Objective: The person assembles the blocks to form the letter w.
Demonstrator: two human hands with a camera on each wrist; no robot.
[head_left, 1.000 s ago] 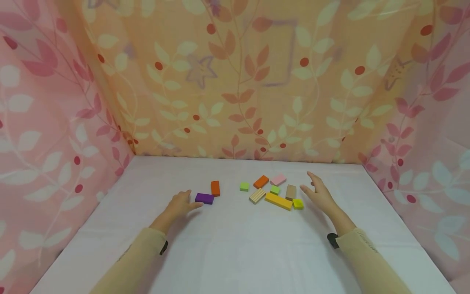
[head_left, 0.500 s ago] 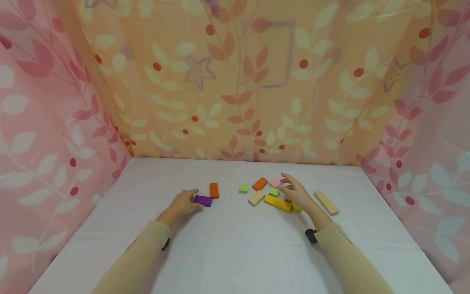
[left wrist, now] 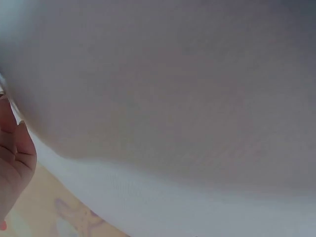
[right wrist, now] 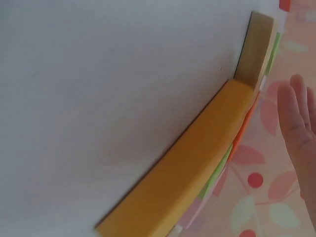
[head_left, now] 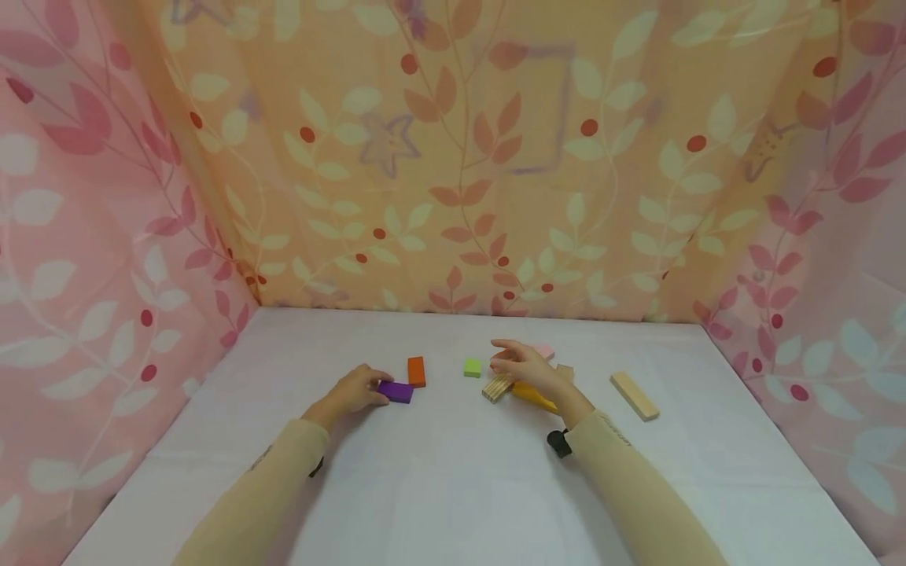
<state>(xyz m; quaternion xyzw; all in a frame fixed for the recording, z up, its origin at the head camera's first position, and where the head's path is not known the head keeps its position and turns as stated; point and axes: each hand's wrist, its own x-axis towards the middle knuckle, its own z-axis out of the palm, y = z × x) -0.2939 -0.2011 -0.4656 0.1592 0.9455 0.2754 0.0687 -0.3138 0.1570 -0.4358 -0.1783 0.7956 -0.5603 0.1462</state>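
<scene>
My left hand pinches the left end of a purple block lying on the table, thumb at the near side and fingers at the far side. An orange-red block lies just beyond it. My right hand is over the cluster of blocks with its fingers extended and nothing between them. Close to its fingertips are a striped wooden block and an orange block, mostly hidden behind the hand. Under the hand lies a long yellow-orange block. In the right wrist view the straight fingers stand apart from the blocks.
A light green block lies between the hands. A pink block and a tan block lie around the right hand. Farther right is a long plain wooden block. Floral curtains enclose the white table.
My right hand has swept left over the cluster, revealing the long plain wooden block on the right. My left hand has moved slightly right and closed its fingers on the purple block.
</scene>
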